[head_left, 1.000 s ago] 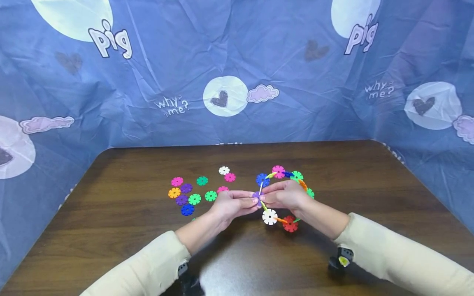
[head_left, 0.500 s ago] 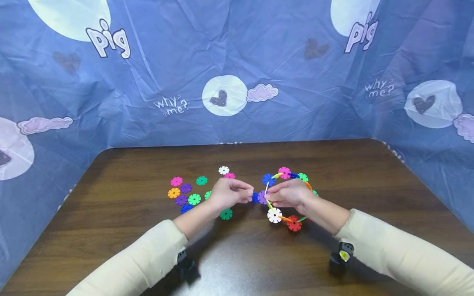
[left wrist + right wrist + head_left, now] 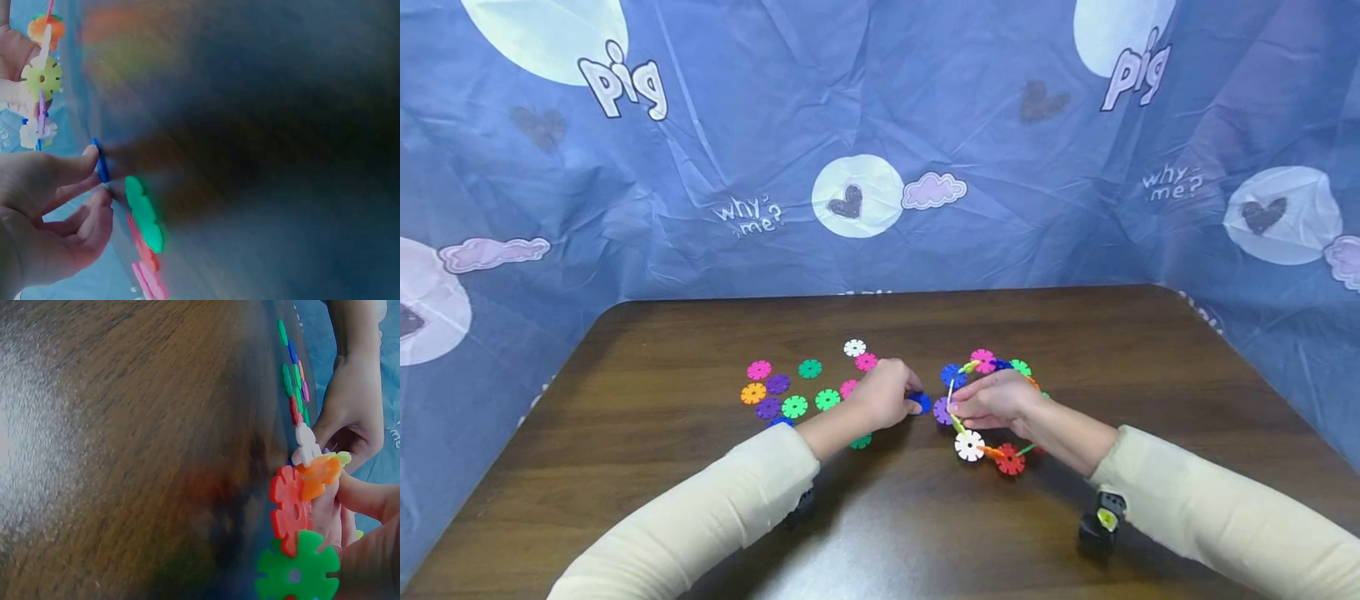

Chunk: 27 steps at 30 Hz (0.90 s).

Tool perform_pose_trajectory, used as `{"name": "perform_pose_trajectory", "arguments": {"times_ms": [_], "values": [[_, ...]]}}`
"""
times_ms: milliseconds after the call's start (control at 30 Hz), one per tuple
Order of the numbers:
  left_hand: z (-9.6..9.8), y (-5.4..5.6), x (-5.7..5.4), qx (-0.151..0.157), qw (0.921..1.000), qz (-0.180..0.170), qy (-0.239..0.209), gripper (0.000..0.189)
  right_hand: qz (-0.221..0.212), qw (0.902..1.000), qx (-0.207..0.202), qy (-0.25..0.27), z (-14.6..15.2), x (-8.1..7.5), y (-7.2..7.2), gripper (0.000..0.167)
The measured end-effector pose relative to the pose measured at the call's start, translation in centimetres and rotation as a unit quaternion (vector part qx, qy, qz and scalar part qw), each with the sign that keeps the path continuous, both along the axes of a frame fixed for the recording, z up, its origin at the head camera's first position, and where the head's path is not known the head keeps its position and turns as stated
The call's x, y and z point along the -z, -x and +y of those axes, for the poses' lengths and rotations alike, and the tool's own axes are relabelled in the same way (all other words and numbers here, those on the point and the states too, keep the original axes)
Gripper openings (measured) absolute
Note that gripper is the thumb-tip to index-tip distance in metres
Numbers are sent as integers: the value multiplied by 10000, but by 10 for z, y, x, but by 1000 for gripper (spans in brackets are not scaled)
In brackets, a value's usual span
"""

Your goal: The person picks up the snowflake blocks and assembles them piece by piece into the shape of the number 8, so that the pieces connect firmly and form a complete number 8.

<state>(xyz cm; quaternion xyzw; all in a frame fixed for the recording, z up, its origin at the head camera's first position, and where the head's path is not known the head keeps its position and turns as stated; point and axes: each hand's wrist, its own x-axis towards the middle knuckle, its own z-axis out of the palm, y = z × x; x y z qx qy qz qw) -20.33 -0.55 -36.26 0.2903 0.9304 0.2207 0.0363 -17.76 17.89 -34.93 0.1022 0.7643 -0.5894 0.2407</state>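
My left hand pinches a blue snowflake disc at the table, left of the ring of linked discs. In the left wrist view the blue disc shows edge-on, between thumb and fingertips. My right hand holds the ring at its left side, its fingertips on the purple disc. Joined into the ring are a white disc, a red disc, a blue disc and a pink disc, with others between them. Its right side is partly hidden behind my right hand.
Loose snowflake discs lie left of my left hand, among them an orange disc, a teal disc and a white disc. My left forearm partly covers some. A blue printed cloth hangs behind the wooden table.
My left hand has let go of the purple disc, drawn left and taken hold of the blue disc. My right hand has shifted the ring slightly right.
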Motion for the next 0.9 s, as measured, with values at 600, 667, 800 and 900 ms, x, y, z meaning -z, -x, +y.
{"name": "perform_pose_trajectory", "arguments": {"times_ms": [600,667,800,900], "values": [[-37,3,-5,380,9779,-587,-1968,11,-91,9993,-348,67,-10,-3,-1,34],[-39,0,-6,347,9756,-602,-2083,13,-82,9992,-389,100,-12,-4,-2,34],[-42,-3,-7,374,9741,-571,-2156,14,-85,9988,-469,135,-17,-4,-3,32],[-44,-2,-7,482,9742,-573,-2131,15,-76,9982,-576,170,-19,-4,-3,29]]}}
